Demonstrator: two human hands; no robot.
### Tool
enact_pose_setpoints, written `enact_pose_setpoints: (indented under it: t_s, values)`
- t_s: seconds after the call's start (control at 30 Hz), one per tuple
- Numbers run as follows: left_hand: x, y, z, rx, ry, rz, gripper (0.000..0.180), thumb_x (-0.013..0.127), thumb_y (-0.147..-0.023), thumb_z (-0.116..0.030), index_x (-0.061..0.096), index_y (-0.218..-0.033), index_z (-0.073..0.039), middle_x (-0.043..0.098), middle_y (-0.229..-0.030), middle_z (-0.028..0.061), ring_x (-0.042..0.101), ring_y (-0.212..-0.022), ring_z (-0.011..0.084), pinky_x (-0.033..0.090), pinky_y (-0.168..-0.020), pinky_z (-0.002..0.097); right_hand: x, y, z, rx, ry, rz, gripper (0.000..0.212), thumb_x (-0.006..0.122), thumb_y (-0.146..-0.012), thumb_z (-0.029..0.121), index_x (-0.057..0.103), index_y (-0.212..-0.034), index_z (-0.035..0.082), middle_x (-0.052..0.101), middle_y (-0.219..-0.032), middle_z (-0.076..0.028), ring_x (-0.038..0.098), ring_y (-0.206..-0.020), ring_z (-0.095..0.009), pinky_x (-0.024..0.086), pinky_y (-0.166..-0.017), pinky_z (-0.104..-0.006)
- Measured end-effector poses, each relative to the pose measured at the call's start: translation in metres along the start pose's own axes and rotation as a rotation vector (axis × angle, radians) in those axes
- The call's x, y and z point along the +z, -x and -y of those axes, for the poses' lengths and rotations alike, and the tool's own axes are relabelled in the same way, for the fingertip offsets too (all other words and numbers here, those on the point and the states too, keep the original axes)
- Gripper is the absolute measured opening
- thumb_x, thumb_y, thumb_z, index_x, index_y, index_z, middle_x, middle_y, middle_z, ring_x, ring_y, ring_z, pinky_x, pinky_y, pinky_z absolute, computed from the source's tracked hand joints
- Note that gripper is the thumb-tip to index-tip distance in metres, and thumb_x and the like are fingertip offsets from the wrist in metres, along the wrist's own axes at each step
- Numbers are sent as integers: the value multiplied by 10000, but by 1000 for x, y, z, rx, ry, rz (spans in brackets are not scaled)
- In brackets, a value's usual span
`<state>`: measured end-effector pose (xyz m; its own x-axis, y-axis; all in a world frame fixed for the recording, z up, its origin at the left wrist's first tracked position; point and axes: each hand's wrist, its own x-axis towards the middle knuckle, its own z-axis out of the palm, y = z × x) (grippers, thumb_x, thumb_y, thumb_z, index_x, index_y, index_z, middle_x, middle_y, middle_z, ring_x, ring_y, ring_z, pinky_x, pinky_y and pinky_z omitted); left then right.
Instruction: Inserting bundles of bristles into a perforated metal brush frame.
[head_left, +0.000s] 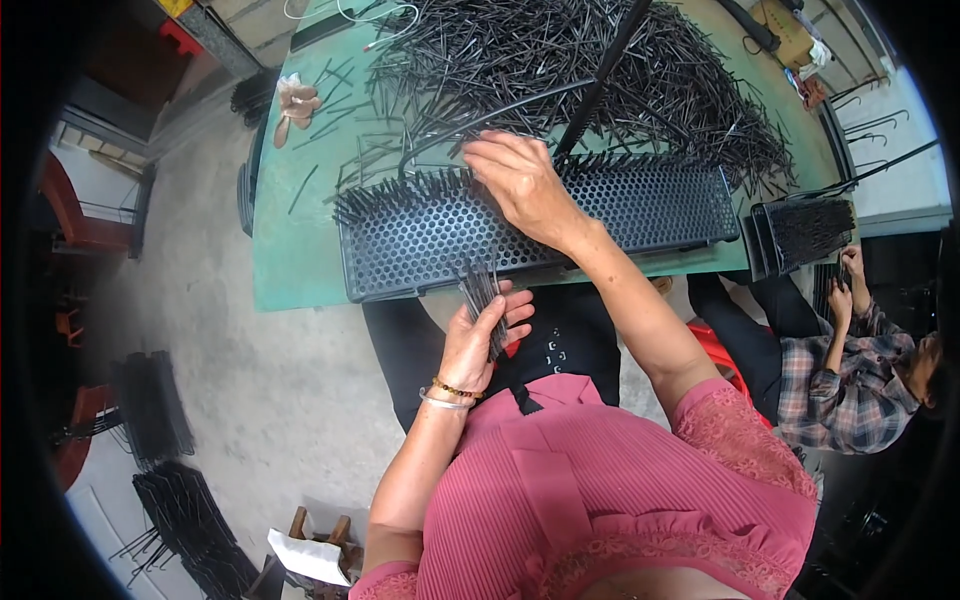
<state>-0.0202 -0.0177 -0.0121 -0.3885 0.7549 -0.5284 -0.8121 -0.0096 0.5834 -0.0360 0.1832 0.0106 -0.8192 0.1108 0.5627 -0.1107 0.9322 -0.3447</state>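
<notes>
A dark perforated metal rack (410, 245) with rows of round holes lies along the near edge of the green table. Short black rods (395, 197) stand upright in the holes along its far side. My left hand (472, 340) is closed around a bundle of thin black rods (480, 285), held upright just in front of the rack's near edge. Above the far rows is my right hand (525, 188), its fingers pressed together and pointing left; what is at the fingertips, if anything, is hidden.
A big heap of loose black rods (500, 65) covers the far part of the green table (285, 245). A dark bar and handle cross behind the rack. Pale gloves (295, 103) lie at the far left. On the right, another person (840, 375) works by a smaller filled rack (810, 232).
</notes>
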Motion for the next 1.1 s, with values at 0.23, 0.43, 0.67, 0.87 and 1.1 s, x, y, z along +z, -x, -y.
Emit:
enact_pose_setpoints:
  t_s: [0.23, 0.43, 0.67, 0.87, 1.1]
  values:
    - [1, 1, -2, -13, -3, -4, 329, 493, -948, -165, 455, -1222, 14, 605, -1103, 185, 631, -940, 213, 553, -741, 303, -2, 2, 0, -24, -168, 104, 237, 563, -859, 85, 626, -1081, 33, 595, -1185, -32, 464, -1201, -252, 322, -983, -392]
    - [0, -1, 1, -30, 1, 4, 333, 488, -951, -165, 448, -1235, 5, 607, -1099, 185, 631, -934, 213, 556, -729, 305, -3, -2, -1, -30, -126, 41, 209, 575, -832, 42, 637, -1031, 51, 601, -1091, -52, 487, -1138, -255, 342, -941, -381]
    - [1, -4, 1, -4, 15, -17, 335, 496, -948, -160, 441, -1229, 12, 600, -1096, 202, 630, -934, 221, 558, -718, 311, -4, -4, 0, -51, -79, 7, 193, 610, -789, 44, 648, -978, 50, 577, -911, -65, 524, -932, -249, 374, -858, -375]
    - [0, -3, 0, -25, 16, -2, 326, 498, -949, -175, 450, -1210, 13, 601, -1098, 197, 626, -939, 215, 551, -729, 309, 1, 0, 5, -105, 56, -41, 182, 610, -771, 35, 650, -948, 53, 579, -857, -36, 538, -872, -217, 383, -832, -371]
    - [3, -2, -1, -49, 5, -6, 327, 499, -949, -182, 457, -1211, 9, 602, -1103, 187, 627, -934, 207, 548, -730, 306, -4, -7, 5, -152, 17, -176, 210, 681, -723, 54, 641, -929, 43, 613, -778, -21, 572, -815, -186, 409, -805, -349]
